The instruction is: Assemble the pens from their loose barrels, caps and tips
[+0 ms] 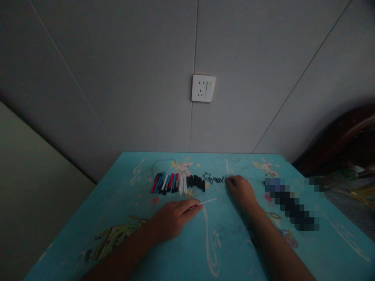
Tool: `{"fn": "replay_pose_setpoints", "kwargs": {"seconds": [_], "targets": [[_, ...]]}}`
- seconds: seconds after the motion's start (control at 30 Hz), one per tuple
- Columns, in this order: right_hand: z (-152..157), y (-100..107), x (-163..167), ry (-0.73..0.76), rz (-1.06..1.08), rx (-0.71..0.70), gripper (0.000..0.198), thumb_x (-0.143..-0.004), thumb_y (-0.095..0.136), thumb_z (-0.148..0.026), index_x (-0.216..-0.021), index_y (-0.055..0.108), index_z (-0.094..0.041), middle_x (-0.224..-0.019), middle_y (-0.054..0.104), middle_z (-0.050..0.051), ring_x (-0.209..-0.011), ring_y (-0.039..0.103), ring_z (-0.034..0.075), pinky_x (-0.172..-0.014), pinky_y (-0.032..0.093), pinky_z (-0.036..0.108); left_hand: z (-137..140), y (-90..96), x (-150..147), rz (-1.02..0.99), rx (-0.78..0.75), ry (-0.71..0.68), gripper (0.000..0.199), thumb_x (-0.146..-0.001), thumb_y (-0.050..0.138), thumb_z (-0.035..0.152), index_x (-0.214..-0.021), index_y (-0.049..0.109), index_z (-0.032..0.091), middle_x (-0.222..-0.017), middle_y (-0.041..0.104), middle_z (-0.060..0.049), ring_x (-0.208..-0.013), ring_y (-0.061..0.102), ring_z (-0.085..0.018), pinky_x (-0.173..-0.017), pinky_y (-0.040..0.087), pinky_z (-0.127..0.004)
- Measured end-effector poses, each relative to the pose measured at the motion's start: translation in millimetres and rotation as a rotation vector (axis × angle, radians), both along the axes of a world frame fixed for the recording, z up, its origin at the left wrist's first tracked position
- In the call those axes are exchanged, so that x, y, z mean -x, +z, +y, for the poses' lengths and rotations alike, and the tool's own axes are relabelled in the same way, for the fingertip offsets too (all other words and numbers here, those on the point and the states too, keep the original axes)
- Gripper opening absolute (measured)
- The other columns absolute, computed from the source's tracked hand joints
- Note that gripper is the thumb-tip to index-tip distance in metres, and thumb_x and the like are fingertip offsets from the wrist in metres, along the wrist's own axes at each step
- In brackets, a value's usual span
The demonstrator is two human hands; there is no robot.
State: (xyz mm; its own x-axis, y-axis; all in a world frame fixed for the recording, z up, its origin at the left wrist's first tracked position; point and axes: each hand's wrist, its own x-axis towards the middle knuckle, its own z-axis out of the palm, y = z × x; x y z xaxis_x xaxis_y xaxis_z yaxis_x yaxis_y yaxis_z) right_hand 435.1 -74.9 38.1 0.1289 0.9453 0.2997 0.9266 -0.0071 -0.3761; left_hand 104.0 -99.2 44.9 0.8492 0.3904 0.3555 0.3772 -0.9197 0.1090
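Note:
My left hand is closed around a thin white pen refill, which points right; something red shows at its held end. My right hand rests on the table farther right, its fingers pinched beside a group of small black pen parts. A dark bit shows at those fingertips, too small to name. Left of these parts lies a row of short black pieces like pen caps. Several white refills lie beside them, then red, blue and black pen barrels side by side.
The table has a blue cartoon-print cover and stands against a grey panelled wall with a white socket. A pixelated dark object lies at the right. Dark curved furniture stands beyond the table's right edge.

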Motion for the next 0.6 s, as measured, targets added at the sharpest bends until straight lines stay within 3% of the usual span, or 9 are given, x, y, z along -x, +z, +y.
{"fn": "replay_pose_setpoints", "kwargs": {"seconds": [0.2, 0.27, 0.43, 0.6], "targets": [[-5, 12, 23, 0.114, 0.038, -0.052, 0.028, -0.094, 0.048, -0.033, -0.096, 0.071, -0.018, -0.088, 0.069, 0.008, -0.079, 0.063, 0.020, -0.076, 0.047, 0.030, 1, -1.3, 0, -0.006, 0.004, 0.044, 0.049, -0.097, 0.037, 0.012, -0.146, 0.035, 0.018, -0.138, 0.051, -0.012, -0.114, 0.060, -0.021, -0.092, 0.056, -0.034], [-14, 18, 43, 0.238, 0.111, -0.076, 0.028, -0.096, 0.046, -0.032, -0.094, 0.071, -0.018, -0.083, 0.068, 0.007, -0.075, 0.061, 0.020, -0.074, 0.047, 0.031, 1, -0.7, -1, -0.003, 0.036, 0.071, 0.052, -0.095, 0.037, 0.009, -0.146, 0.034, 0.018, -0.139, 0.049, -0.012, -0.113, 0.060, -0.021, -0.091, 0.057, -0.034], [-38, 30, 100, 0.558, 0.341, -0.072, 0.023, -0.096, 0.049, -0.026, -0.106, 0.069, -0.021, -0.093, 0.069, 0.008, -0.087, 0.061, 0.021, -0.083, 0.046, 0.034, 1, 2.5, -3, -0.024, 0.073, 0.124, 0.056, -0.092, 0.034, 0.005, -0.147, 0.032, 0.018, -0.141, 0.046, -0.013, -0.111, 0.062, -0.022, -0.088, 0.059, -0.035], [-47, 28, 121, 0.525, 0.667, -0.053, 0.024, -0.096, 0.049, -0.027, -0.114, 0.066, -0.022, -0.095, 0.067, 0.006, -0.085, 0.060, 0.018, -0.076, 0.047, 0.029, 1, 4.9, -2, -0.056, 0.097, 0.093, 0.060, -0.092, 0.032, 0.003, -0.150, 0.026, 0.018, -0.145, 0.042, -0.013, -0.121, 0.056, -0.022, -0.095, 0.055, -0.035]]}}
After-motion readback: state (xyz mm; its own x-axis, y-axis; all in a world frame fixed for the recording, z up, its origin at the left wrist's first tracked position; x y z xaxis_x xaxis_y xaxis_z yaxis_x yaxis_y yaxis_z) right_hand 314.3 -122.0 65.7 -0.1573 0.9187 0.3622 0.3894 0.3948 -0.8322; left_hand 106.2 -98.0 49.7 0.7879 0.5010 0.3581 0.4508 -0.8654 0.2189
